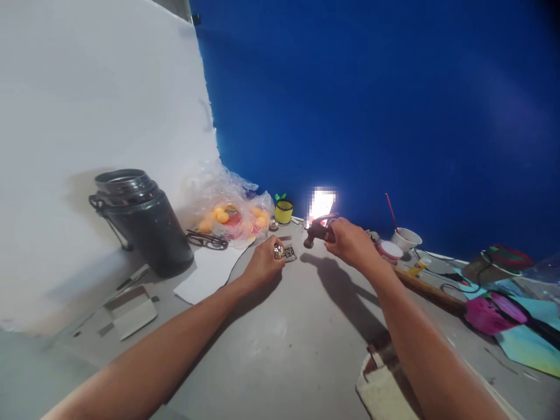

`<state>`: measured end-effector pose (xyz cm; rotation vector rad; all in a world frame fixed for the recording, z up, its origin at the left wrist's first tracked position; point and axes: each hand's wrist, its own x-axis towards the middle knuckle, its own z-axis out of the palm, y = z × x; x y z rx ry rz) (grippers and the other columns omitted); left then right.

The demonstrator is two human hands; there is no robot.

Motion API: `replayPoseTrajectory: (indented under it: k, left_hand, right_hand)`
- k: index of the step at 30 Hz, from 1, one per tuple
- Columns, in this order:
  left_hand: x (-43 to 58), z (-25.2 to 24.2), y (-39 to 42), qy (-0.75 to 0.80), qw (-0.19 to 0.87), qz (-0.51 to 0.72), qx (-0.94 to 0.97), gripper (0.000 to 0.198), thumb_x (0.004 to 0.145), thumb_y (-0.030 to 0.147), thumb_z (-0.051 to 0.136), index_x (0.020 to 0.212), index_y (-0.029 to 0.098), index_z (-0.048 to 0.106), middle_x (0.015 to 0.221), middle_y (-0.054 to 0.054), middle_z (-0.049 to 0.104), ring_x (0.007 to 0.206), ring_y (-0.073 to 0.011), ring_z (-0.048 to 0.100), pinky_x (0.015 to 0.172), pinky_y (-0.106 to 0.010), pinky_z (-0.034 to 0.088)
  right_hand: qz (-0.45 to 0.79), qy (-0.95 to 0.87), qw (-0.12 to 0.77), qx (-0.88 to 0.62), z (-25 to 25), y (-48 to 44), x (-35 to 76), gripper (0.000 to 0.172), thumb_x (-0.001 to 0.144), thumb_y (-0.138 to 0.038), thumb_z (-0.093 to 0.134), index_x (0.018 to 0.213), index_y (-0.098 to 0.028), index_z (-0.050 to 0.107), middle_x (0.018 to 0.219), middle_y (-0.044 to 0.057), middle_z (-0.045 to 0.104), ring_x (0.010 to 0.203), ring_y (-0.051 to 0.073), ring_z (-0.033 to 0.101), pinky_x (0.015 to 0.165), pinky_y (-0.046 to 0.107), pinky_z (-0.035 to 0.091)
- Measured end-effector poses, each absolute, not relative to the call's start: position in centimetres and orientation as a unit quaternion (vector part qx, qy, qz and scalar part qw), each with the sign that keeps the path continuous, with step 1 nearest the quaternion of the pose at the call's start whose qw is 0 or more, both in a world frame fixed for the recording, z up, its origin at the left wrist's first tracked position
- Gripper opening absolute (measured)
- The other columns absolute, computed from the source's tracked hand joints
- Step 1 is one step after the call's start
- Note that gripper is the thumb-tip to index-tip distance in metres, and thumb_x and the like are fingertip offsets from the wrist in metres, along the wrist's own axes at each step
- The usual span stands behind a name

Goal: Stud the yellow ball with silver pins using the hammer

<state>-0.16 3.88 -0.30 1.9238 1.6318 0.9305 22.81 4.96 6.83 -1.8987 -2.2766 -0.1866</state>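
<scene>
My left hand (263,261) is closed, its fingertips pinching a small shiny silvery piece (279,251) just above the table. Right beside those fingertips lies a small open tray (289,253) of tiny dark, glinting bits, too small to name. My right hand (349,242) is wrapped around a claw hammer (315,234) close to its head. The hammer head hangs in the air to the right of the tray, apart from it. Beyond my right forearm a brown wooden shaft (431,290) shows in line with the hammer; I cannot tell whether it is the handle.
A dark flask (151,224) without a lid stands left, near glasses (209,239), white paper (210,269) and a small open box (132,312). Behind are a plastic bag (234,219) of orange balls and a glowing screen (321,205). Cups, a cable and a pink item (492,314) are right.
</scene>
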Motion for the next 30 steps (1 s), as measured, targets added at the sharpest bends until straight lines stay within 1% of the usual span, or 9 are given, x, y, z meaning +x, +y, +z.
replayPoseTrajectory:
  k: [4,6,10,13,15,18,21,25,30]
  left_hand:
    - [-0.2,-0.7,4.1,0.588,0.214,0.333,0.705,0.022,0.070,0.005,0.058,0.085,0.020,0.056,0.083,-0.002,0.068,0.077,-0.0184,0.061,0.069,-0.029,0.044]
    - [-0.1,-0.7,4.1,0.586,0.212,0.338,0.705,0.021,0.071,0.006,0.058,0.087,0.020,0.056,0.086,-0.003,0.069,0.080,-0.0192,0.062,0.071,-0.030,0.045]
    - [0.0,-0.4,3.8,0.575,0.232,0.349,0.703,0.022,0.072,0.008,0.059,0.090,0.020,0.058,0.088,-0.004,0.070,0.083,-0.0205,0.064,0.072,-0.031,0.048]
    - [-0.1,-0.4,3.9,0.592,0.227,0.325,0.702,0.023,0.069,0.007,0.059,0.088,0.020,0.058,0.087,-0.004,0.071,0.082,-0.0214,0.065,0.072,-0.033,0.048]
    - [-0.2,-0.6,4.1,0.583,0.231,0.320,0.710,0.028,0.068,0.006,0.058,0.092,0.019,0.060,0.091,-0.005,0.072,0.084,-0.0222,0.066,0.074,-0.033,0.049]
    - [-0.3,-1.1,4.4,0.541,0.255,0.340,0.725,0.036,0.068,0.004,0.056,0.101,0.018,0.063,0.098,-0.006,0.074,0.091,-0.0221,0.069,0.077,-0.032,0.051]
    - [-0.3,-1.4,4.4,0.565,0.254,0.335,0.710,0.031,0.067,0.005,0.059,0.095,0.019,0.061,0.094,-0.006,0.074,0.086,-0.0220,0.068,0.074,-0.032,0.051]
    - [0.0,-1.2,4.2,0.578,0.234,0.330,0.708,0.026,0.069,0.007,0.060,0.091,0.020,0.059,0.089,-0.005,0.072,0.081,-0.0208,0.065,0.071,-0.031,0.048]
    - [0.2,-0.4,3.7,0.551,0.274,0.351,0.706,0.023,0.070,0.007,0.058,0.090,0.019,0.058,0.089,-0.004,0.071,0.079,-0.0183,0.063,0.069,-0.029,0.047]
  right_hand:
    - [-0.083,-0.764,0.124,-0.628,8.4,2.8,20.4,0.022,0.095,-0.030,0.056,0.110,-0.017,0.068,0.093,0.013,0.076,0.079,0.026,0.068,0.064,0.031,0.035]
    - [-0.074,-0.784,0.129,-0.603,8.3,2.3,19.5,0.023,0.098,-0.034,0.055,0.110,-0.019,0.068,0.093,0.012,0.077,0.079,0.025,0.068,0.065,0.031,0.035]
    - [-0.064,-0.818,0.116,-0.560,7.3,2.3,19.0,0.019,0.098,-0.034,0.060,0.109,-0.023,0.071,0.096,0.010,0.078,0.080,0.024,0.068,0.065,0.030,0.036]
    - [-0.065,-0.803,0.157,-0.571,7.4,2.2,19.1,0.022,0.099,-0.033,0.057,0.113,-0.024,0.072,0.099,0.010,0.078,0.081,0.024,0.068,0.068,0.032,0.039]
    - [-0.054,-0.805,0.178,-0.563,7.6,1.9,19.1,0.022,0.099,-0.036,0.058,0.111,-0.025,0.073,0.101,0.010,0.078,0.083,0.025,0.069,0.069,0.033,0.041]
    - [-0.032,-0.828,0.157,-0.538,7.7,1.6,18.7,0.020,0.096,-0.036,0.063,0.111,-0.025,0.073,0.102,0.009,0.078,0.087,0.025,0.070,0.069,0.032,0.041]
    - [-0.028,-0.822,0.147,-0.549,7.5,1.6,18.6,0.020,0.097,-0.033,0.063,0.113,-0.024,0.072,0.103,0.010,0.078,0.087,0.026,0.071,0.069,0.032,0.040]
    - [-0.040,-0.797,0.193,-0.571,7.5,1.7,19.0,0.025,0.096,-0.041,0.063,0.110,-0.022,0.072,0.098,0.011,0.078,0.084,0.026,0.070,0.068,0.033,0.041]
    - [-0.029,-0.820,0.140,-0.554,7.4,1.9,19.1,0.021,0.093,-0.038,0.068,0.104,-0.021,0.073,0.095,0.010,0.078,0.081,0.025,0.069,0.066,0.031,0.039]
